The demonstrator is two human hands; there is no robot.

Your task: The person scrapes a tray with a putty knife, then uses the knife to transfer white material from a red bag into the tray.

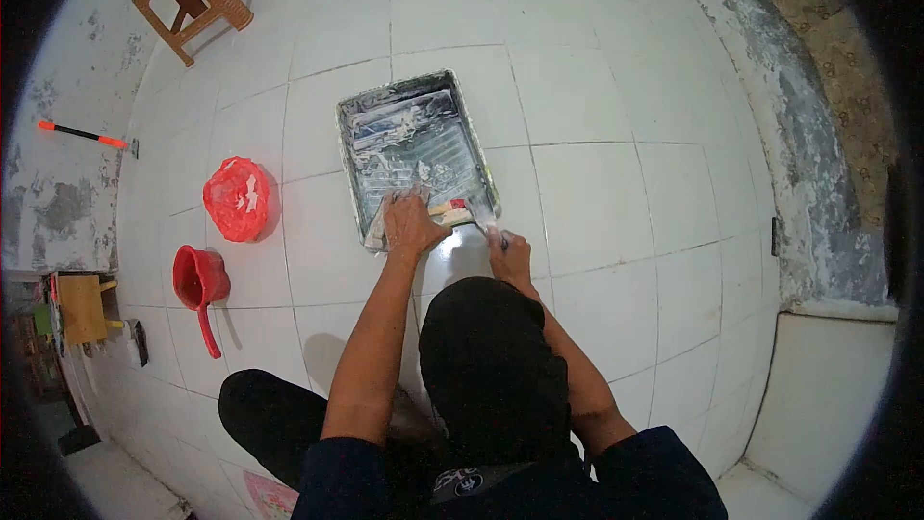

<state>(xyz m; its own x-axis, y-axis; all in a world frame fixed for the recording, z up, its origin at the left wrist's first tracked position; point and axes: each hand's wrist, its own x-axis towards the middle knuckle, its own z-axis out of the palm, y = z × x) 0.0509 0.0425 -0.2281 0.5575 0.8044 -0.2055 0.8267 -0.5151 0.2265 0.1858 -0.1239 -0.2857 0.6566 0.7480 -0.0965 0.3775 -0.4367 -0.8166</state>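
In the head view, the dark rectangular tray (490, 183), ribbed and smeared with whitish paste, lies on glossy white floor tiles (587, 193) at 12 o'clock from the person. It is probably light, stiff plastic, slick where wet; the rim seems the best hold. At its near end, the left hand (409, 224) appears to grip a pale, red-marked tool (451, 206), partly hidden; the right hand (512, 256) clenches a dark-handled, pale-bladed scraper (483, 216). From the tray, a crinkled, soft red plastic bag (231, 202) sits at 9 o'clock, a smooth red dipper (204, 279) at 8.

The left hand (408, 221) is reaching over the tray (404, 166) at six o'clock; the right hand (510, 255) is gripping a scraper (483, 217) at five.
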